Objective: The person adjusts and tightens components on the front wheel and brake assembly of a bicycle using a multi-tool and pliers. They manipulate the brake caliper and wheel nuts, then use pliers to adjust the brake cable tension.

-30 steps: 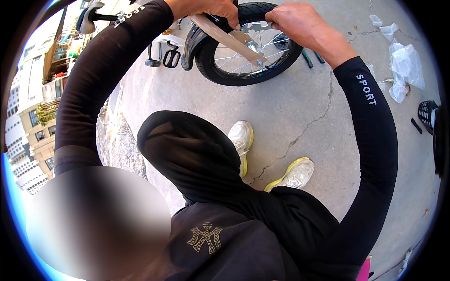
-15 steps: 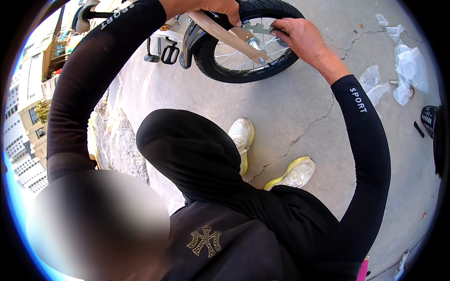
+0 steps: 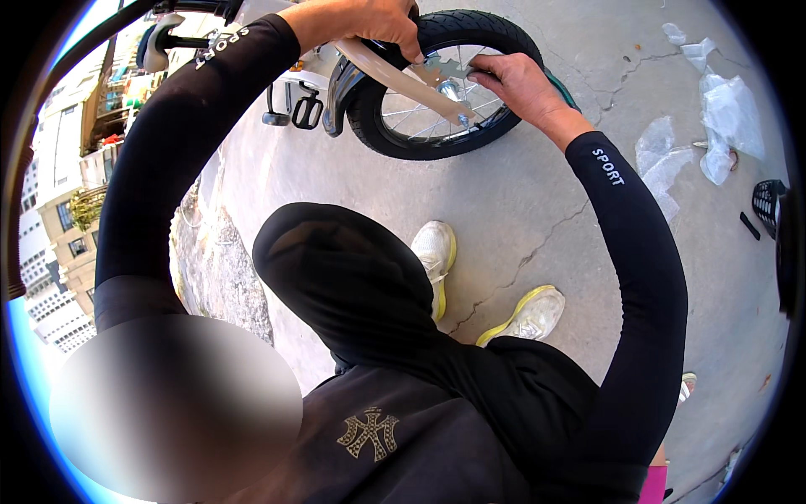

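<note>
1. Wrench [image 3: 438, 67], flat, metal and many-holed, sits at the far middle of the scene, laid against the hub of a small bicycle wheel [image 3: 395, 139]; it is pinched between the fingers of both hands.
2. Right hand [image 3: 519, 84] closes thumb and fingertips on the wrench's right end, touching it just beside the hub; its black sleeve [image 3: 638, 277] runs down the right side.
3. Left hand [image 3: 369, 21] is curled over the pale fork blade [image 3: 390, 77] that crosses the wheel, its fingertips meeting the wrench's left end; grip narrow, closed on fork and tool together.
4. Wheel has a black tyre and silver spokes, standing on grey cracked concrete [image 3: 520, 202]; a dark mudguard [image 3: 336, 92] curves over its left side.
5. Left of the wheel, a black pedal [image 3: 306, 109] shows; a handlebar grip [image 3: 155, 46] lies far left.
6. Near, two white shoes with yellow soles [image 3: 437, 252] stand on the concrete.
7. Far right, crumpled clear plastic wrapping [image 3: 726, 118] lies on the ground.
</note>
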Available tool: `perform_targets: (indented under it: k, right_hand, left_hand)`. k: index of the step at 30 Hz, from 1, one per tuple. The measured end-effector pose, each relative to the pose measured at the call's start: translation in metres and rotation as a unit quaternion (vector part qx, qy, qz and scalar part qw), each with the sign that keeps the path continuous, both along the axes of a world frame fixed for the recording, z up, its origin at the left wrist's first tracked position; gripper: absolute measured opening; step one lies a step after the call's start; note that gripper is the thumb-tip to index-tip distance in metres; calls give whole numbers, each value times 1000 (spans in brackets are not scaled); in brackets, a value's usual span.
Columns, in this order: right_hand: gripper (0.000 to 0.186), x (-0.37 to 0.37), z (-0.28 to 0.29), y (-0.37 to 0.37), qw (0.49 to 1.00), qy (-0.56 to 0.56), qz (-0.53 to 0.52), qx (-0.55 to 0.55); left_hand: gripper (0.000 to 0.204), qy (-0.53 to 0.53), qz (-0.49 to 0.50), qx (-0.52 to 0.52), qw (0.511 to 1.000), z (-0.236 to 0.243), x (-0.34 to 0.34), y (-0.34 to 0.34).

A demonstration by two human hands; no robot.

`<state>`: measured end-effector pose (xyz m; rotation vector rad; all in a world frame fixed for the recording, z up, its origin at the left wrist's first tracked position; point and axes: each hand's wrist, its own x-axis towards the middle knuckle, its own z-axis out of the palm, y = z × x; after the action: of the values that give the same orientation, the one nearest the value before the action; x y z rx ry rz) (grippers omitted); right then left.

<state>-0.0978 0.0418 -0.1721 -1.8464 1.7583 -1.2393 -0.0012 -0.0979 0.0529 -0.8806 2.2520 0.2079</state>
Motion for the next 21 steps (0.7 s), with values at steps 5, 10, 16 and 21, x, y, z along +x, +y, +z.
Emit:
perform_targets:
  k: [5, 10, 16, 21]
  right_hand:
    - [17, -26, 18, 19, 988, 134, 7, 78]
    - [16, -32, 52, 33, 971, 239, 13, 25]
    - [20, -24, 82, 10, 937, 346, -36, 18]
    - [12, -29, 88, 3, 933, 359, -8, 33]
  left_hand:
    - [41, 13, 3, -5, 1000, -1, 1, -4]
    - [45, -29, 20, 18, 999, -12, 0, -12]
    - [45, -3, -10, -9, 1000, -12, 4, -13]
    - [41, 3, 3, 1, 1000, -15, 3, -15]
